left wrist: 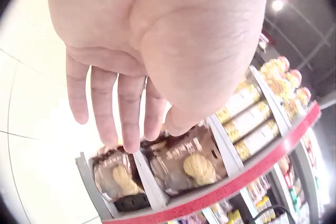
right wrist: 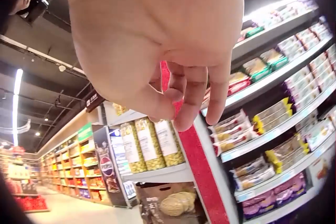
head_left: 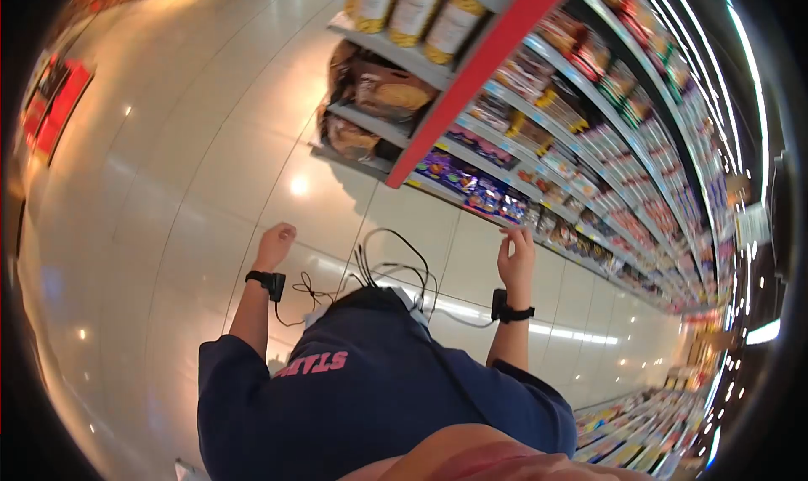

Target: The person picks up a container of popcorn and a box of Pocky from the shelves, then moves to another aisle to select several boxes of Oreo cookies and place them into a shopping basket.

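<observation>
My left hand (head_left: 276, 244) hangs over the tiled floor with nothing in it. In the left wrist view its fingers (left wrist: 129, 109) are nearly straight and slightly apart, overlapping brown bags (left wrist: 184, 163) on the end shelf. My right hand (head_left: 516, 256) is raised before the long shelf side, also holding nothing. Its fingers (right wrist: 218, 95) hang loosely bent, the thumb close to them in the right wrist view. Behind it stand the red corner post (right wrist: 202, 174), tall yellow-and-white packs (right wrist: 149, 142) and snack packets (right wrist: 275, 116).
Long shelves of packaged goods (head_left: 581, 153) run along the right. Pale floor tiles (head_left: 194, 144) spread to the left, with a red display (head_left: 63, 106) at the far left. Black cables (head_left: 396, 266) loop in front of the body. A drinks cooler (right wrist: 107, 166) stands further back.
</observation>
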The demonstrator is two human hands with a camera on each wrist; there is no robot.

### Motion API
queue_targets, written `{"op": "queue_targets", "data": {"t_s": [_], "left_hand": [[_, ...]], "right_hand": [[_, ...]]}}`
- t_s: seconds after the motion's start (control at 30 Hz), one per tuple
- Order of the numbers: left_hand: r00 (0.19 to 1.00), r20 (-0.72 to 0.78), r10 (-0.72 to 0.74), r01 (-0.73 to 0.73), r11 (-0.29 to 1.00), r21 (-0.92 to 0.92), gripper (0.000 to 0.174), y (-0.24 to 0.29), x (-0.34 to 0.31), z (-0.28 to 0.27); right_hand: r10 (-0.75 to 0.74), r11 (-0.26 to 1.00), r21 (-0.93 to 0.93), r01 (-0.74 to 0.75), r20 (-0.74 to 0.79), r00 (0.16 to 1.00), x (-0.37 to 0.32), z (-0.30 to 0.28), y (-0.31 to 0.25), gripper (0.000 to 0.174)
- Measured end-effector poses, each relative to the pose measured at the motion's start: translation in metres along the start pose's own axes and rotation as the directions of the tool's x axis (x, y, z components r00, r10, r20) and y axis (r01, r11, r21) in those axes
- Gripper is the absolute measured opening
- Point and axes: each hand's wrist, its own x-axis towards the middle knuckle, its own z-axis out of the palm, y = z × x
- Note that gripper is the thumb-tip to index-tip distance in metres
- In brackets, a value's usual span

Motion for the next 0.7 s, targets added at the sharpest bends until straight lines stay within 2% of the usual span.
{"op": "queue_targets", "data": {"t_s": [0.07, 0.13, 0.2, 0.23, 0.27, 0.33, 0.37, 0.47, 0.5, 0.53, 0.57, 0.6, 0.63, 0.67, 0.7], "left_hand": [[0.988, -0.129, -0.080, 0.069, 0.994, -0.089, 0.017, -0.041, 0.002, -0.032], [0.973, -0.173, -0.151, 0.137, 0.986, -0.091, 0.018, -0.058, 0.001, -0.070], [0.958, -0.194, -0.211, 0.197, 0.977, -0.085, 0.019, -0.079, 0.006, -0.103], [0.944, -0.207, -0.256, 0.243, 0.966, -0.087, 0.019, -0.093, 0.012, -0.122], [0.930, -0.218, -0.297, 0.284, 0.955, -0.088, 0.020, -0.109, 0.022, -0.142], [0.912, -0.233, -0.336, 0.324, 0.942, -0.092, 0.021, -0.148, 0.049, -0.179], [0.890, -0.261, -0.375, 0.358, 0.927, -0.111, 0.022, -0.172, 0.062, -0.197], [0.797, -0.347, -0.494, 0.471, 0.868, -0.155, 0.024, -0.238, 0.080, -0.247], [0.709, -0.390, -0.588, 0.520, 0.809, -0.275, 0.026, -0.250, 0.088, -0.262], [0.634, -0.417, -0.652, 0.581, 0.757, -0.299, 0.025, -0.240, 0.099, -0.279], [0.652, -0.415, -0.635, 0.564, 0.771, -0.295, 0.024, -0.256, 0.103, -0.296], [0.635, -0.426, -0.645, 0.555, 0.764, -0.329, 0.025, -0.272, 0.111, -0.309], [0.587, -0.424, -0.690, 0.608, 0.721, -0.332, 0.026, -0.269, 0.123, -0.321], [0.564, -0.462, -0.685, 0.568, 0.728, -0.385, 0.026, -0.276, 0.134, -0.331], [0.490, -0.495, -0.718, 0.558, 0.694, -0.454, 0.027, -0.274, 0.151, -0.338]], "right_hand": [[-0.047, 0.997, 0.059, 0.042, 0.083, 0.995, 0.039, 0.052, -0.014, 0.017], [-0.082, 0.990, 0.123, 0.065, 0.138, 0.987, 0.080, 0.111, -0.034, 0.017], [-0.129, 0.968, 0.243, 0.067, 0.251, 0.959, 0.117, 0.170, -0.057, 0.019], [-0.183, 0.964, 0.241, 0.110, 0.307, 0.934, 0.138, 0.198, -0.071, 0.022], [-0.178, 0.962, 0.257, 0.097, 0.315, 0.932, 0.157, 0.230, -0.083, 0.022], [-0.278, 0.931, 0.325, 0.165, 0.341, 0.898, 0.199, 0.292, -0.106, 0.024], [-0.270, 0.930, 0.335, 0.151, 0.342, 0.900, 0.222, 0.321, -0.120, 0.023], [-0.265, 0.932, 0.334, 0.140, 0.365, 0.893, 0.289, 0.424, -0.139, 0.022], [-0.210, 0.942, 0.332, 0.043, 0.488, 0.847, 0.318, 0.445, -0.160, 0.019], [-0.291, 0.905, 0.414, 0.099, 0.432, 0.854, 0.342, 0.468, -0.178, 0.017], [-0.371, 0.861, 0.483, 0.161, 0.377, 0.849, 0.368, 0.492, -0.198, 0.015], [-0.388, 0.850, 0.506, 0.146, 0.412, 0.824, 0.398, 0.505, -0.223, 0.014], [-0.405, 0.841, 0.524, 0.133, 0.447, 0.798, 0.427, 0.518, -0.246, 0.012], [-0.431, 0.836, 0.525, 0.161, 0.444, 0.786, 0.454, 0.542, -0.261, 0.013], [-0.423, 0.827, 0.552, 0.108, 0.483, 0.767, 0.484, 0.558, -0.278, 0.016]]}}
